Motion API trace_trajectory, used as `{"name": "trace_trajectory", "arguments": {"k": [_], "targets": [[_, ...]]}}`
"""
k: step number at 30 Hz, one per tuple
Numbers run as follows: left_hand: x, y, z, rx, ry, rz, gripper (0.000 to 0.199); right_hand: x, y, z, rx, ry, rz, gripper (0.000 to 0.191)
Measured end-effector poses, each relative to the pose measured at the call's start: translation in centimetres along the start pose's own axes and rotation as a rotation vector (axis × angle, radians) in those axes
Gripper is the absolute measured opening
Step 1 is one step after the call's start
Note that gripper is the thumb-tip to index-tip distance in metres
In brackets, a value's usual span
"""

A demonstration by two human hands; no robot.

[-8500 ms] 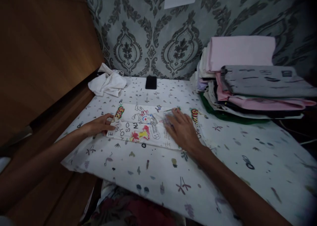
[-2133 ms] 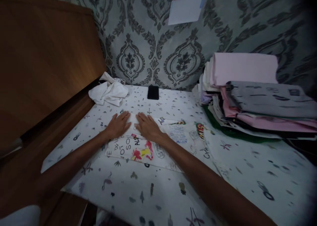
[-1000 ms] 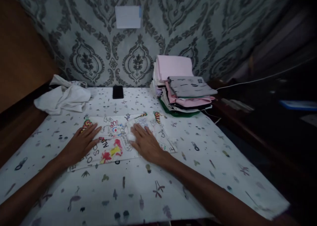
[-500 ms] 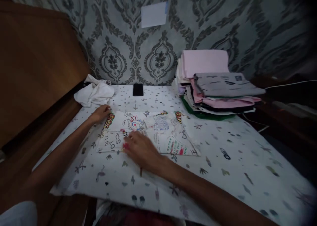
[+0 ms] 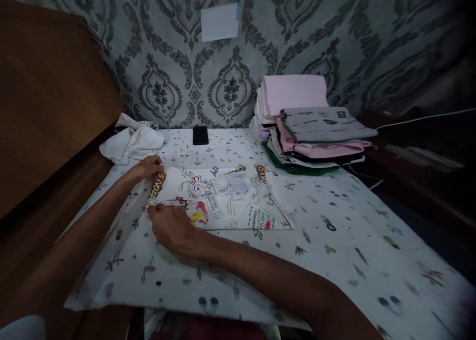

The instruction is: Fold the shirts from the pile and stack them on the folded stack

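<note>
A folded white garment, covered in coloured doodles and lettering, lies flat on the patterned cloth in front of me. My left hand is at its far left corner, with fingers closed on the edge. Down at the near left corner, my right hand has its fingers closed on the fabric and hides part of the print. Both hands rest low against the table surface.
A white cloth with small prints covers the table. Folded clothes are stacked at the back right. A crumpled white cloth and a black phone-like object lie at the back. A wooden panel stands left.
My right hand has moved left from the garment's middle to its near left corner, uncovering a red and yellow print. My left hand stays at the far left corner. The view has shifted slightly.
</note>
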State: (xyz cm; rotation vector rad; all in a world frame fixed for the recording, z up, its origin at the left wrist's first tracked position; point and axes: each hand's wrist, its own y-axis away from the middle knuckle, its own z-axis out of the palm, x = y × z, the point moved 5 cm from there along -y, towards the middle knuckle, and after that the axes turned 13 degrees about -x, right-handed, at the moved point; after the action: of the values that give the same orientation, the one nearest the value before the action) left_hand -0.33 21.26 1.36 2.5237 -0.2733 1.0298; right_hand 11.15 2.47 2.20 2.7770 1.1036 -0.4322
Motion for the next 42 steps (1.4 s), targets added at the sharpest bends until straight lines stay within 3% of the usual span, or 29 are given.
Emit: {"name": "trace_trajectory", "arguments": {"k": [3, 6, 8, 11, 16, 20, 23, 25, 29, 32, 38, 42], "targets": [[2.4, 0.6, 0.3, -0.041, 0.262, 0.011, 0.027, 2.5, 2.3, -1.8, 0.122, -0.216, 0.145, 0.017], [6.8, 0.4, 1.3, -0.116, 0.389, 0.109, 0.031, 5.7, 6.0, -2.8, 0.335, -0.711, 0.217, 0.01], [9.9, -0.4, 2.9, -0.184, 0.443, 0.175, 0.033, 7.6, 8.8, -2.6, 0.439, -1.0, 0.225, 0.006], [13.1, -2.5, 6.9, -0.292, 0.508, 0.181, 0.029, 9.9, 12.8, -1.5, 0.497, -1.31, 0.308, 0.008], [13.5, -5.5, 14.1, -0.401, 0.557, 0.054, 0.018, 11.6, 17.2, 0.8, 0.426, -1.666, 0.501, 0.015], [12.6, -6.2, 15.2, -0.384, 0.554, 0.066, 0.022, 11.6, 17.9, 0.6, 0.364, -1.792, 0.52, 0.01], [12.5, -5.8, 14.4, -0.321, 0.537, 0.118, 0.021, 11.8, 17.8, 0.1, 0.362, -1.826, 0.582, 0.003], [12.7, -4.8, 13.8, -0.243, 0.444, 0.234, 0.019, 11.9, 17.7, 0.1, 0.341, -1.82, 0.61, 0.004], [13.3, -1.1, 14.5, -0.107, -0.051, 0.553, 0.023, 12.3, 17.3, 0.2, 0.344, -1.714, 0.565, 0.038], [12.8, 1.1, 16.3, -0.11, -0.365, 0.69, 0.037, 12.5, 17.0, 0.3, 0.369, -1.575, 0.506, 0.052], [11.3, 0.9, 18.1, -0.184, -0.534, 0.649, 0.054, 12.9, 18.0, 0.1, 0.233, -1.456, 0.581, 0.062], [11.5, 1.1, 18.3, -0.19, -0.537, 0.62, 0.055, 13.7, 18.4, -3.3, 0.247, -0.788, 0.561, 0.043]]}}
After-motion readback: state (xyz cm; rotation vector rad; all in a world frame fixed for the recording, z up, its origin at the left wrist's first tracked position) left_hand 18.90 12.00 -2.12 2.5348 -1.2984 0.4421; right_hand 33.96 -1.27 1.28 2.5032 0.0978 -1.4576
